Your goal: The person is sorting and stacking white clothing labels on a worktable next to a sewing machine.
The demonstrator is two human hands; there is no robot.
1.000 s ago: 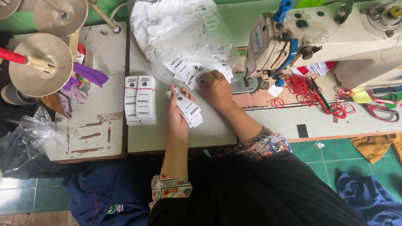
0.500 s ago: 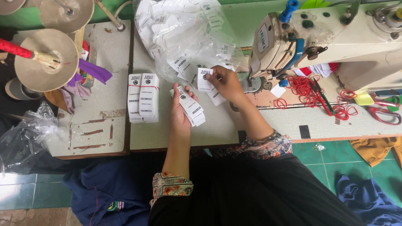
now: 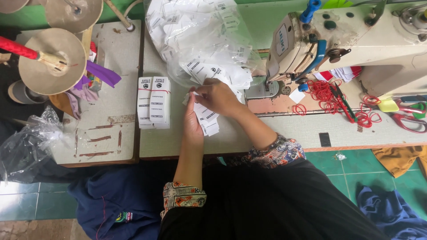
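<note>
My left hand [image 3: 192, 124] holds a small stack of white printed labels [image 3: 207, 120] against the table. My right hand [image 3: 216, 95] rests on top of that stack, its fingers pinching the upper end of the labels. Just beyond my hands lies a clear plastic bag [image 3: 202, 40] full of loose white labels. Two banded bundles of labels [image 3: 154, 102] lie flat on the table to the left of my left hand.
A cream sewing machine [image 3: 356, 40] stands at the right, with red rubber bands [image 3: 327, 93] and scissors [image 3: 407, 113] near its base. Thread-cone stands [image 3: 51, 60] and a crumpled plastic bag [image 3: 26, 142] sit at the left. Cloth lies on the green floor.
My right hand came back from the bag side with a label and now lies on the stack held in my left hand. The view has shifted slightly.
</note>
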